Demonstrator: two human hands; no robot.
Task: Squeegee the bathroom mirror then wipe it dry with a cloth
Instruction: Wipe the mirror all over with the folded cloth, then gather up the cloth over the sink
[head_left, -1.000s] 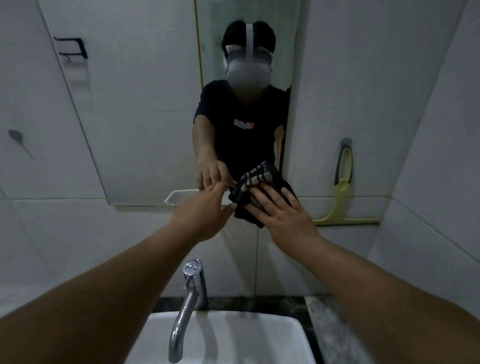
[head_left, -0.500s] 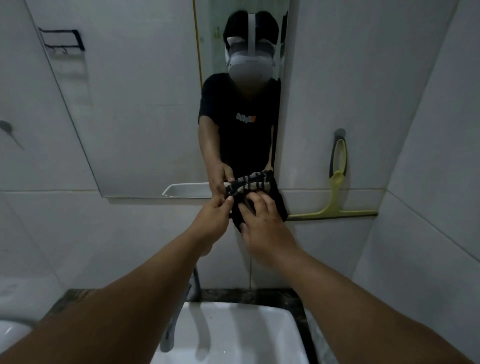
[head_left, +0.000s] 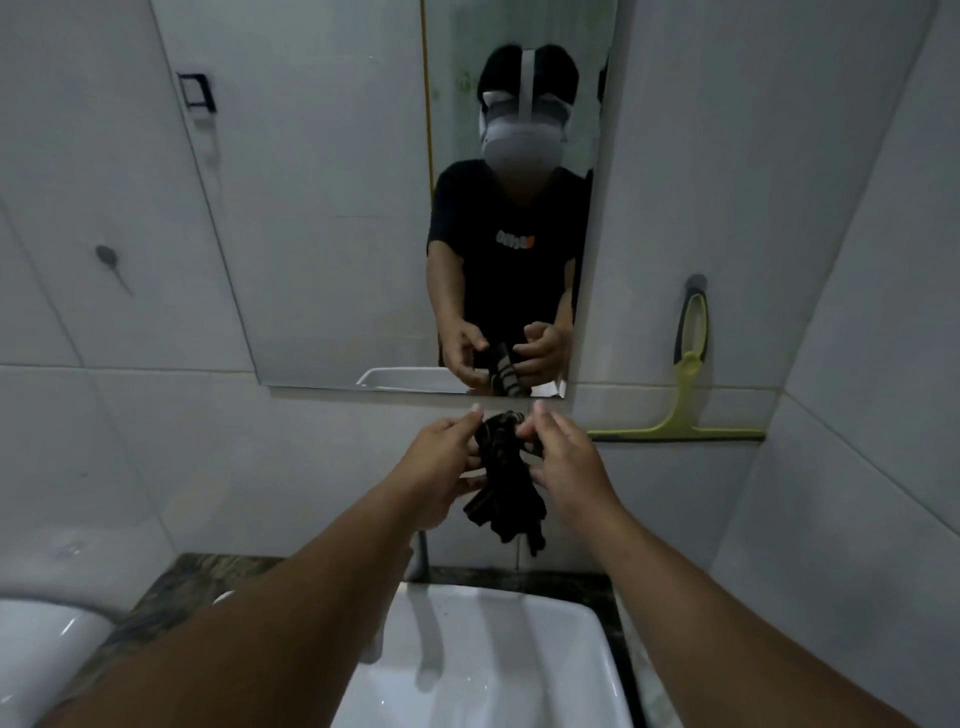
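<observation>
From the head camera, the white basin (head_left: 582, 670) sits at the bottom of the frame on a dark stone counter (head_left: 171, 587); its bowl holds nothing that can be made out, only reflections on the glaze. A curved white fixture (head_left: 36, 654) shows at the lower left, cut off by the frame edge.

The dark striped cloth (head_left: 506, 483) hangs bunched between the two hands, above the basin and just below the lower edge of the mirror (head_left: 322, 208), not touching the glass. The left hand (head_left: 441, 467) pinches the cloth's upper left side, thumb and forefinger closed on the fabric. The right hand (head_left: 566, 462) grips the upper right side, its fingertips curled into the folds. The lower part of the cloth dangles free beneath both hands in loose, crumpled lobes.

The green squeegee (head_left: 685, 395) hangs on the tiled wall to the right of the mirror, blade level at the bottom, well apart from both hands.

The faucet (head_left: 422, 556) is mostly hidden behind the left forearm; only a short piece of its stem shows. The mirror's top is cut off by the frame. Its reflection shows the person's hands around the cloth, dim and soft. Whether the glass is wet or streaked cannot be told.
</observation>
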